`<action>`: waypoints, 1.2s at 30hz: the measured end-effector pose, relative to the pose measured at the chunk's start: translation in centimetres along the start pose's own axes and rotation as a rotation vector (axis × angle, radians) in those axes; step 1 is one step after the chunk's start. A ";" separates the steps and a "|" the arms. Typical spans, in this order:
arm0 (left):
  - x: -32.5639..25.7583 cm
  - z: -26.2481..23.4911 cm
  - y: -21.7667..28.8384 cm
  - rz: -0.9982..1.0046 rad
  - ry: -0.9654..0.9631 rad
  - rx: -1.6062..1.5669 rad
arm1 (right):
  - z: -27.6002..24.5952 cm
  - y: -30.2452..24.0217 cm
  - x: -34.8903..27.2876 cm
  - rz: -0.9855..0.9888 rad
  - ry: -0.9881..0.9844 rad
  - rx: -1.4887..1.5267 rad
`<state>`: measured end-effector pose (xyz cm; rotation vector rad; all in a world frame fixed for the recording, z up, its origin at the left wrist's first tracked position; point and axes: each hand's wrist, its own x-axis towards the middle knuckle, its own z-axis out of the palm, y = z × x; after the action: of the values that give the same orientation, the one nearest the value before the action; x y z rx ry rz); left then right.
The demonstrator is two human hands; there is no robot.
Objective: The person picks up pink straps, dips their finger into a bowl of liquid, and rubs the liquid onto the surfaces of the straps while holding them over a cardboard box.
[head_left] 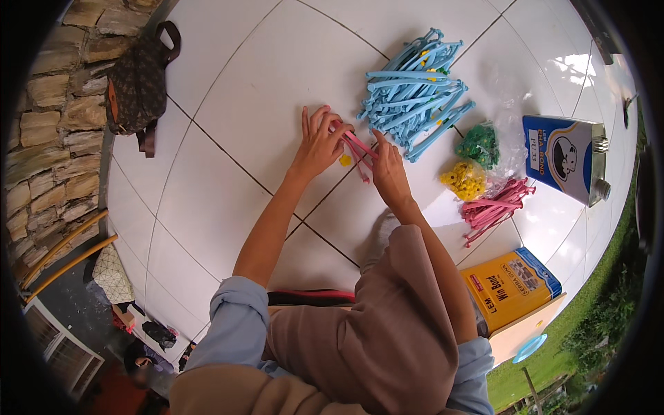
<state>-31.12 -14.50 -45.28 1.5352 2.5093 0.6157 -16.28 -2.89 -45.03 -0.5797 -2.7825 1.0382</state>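
Note:
A pink strap (357, 147), narrow and soft-looking, bends in a loop just above the white tiles in front of me. My left hand (322, 144) pinches its upper left part, with the other fingers raised. On the opposite side my right hand (389, 171) has its fingers closed on the strap, and the index finger points away from me. A small yellow flower-shaped piece (345, 160) shows beside my left hand, under the strap. Past my right hand lies a big heap of light blue straps (415, 97) with knobbed ends and small yellow pieces among them.
To the right are a bag of green pieces (479, 145), a bag of yellow pieces (465, 181) and a pink strap bundle (492, 206). Beyond stand a blue-white can (561, 158) and a yellow can (508, 287). A dark backpack (142, 83) leans against the stone wall.

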 end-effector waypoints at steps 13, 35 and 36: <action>-0.8 -1.4 -1.3 -0.025 -0.022 -0.081 | 2.6 -2.1 0.4 -0.279 -0.066 -0.007; 6.9 -18.8 32.3 0.761 0.355 -0.633 | -33.8 -13.0 -22.1 0.203 0.874 0.039; 6.5 -19.3 35.3 0.836 0.350 -0.650 | -35.1 -13.1 -25.1 0.236 0.894 -0.001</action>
<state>-11.34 0.00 -12.72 2.2308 1.4262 1.7076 11.07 -0.46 -9.22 -1.0670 -1.9525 0.5803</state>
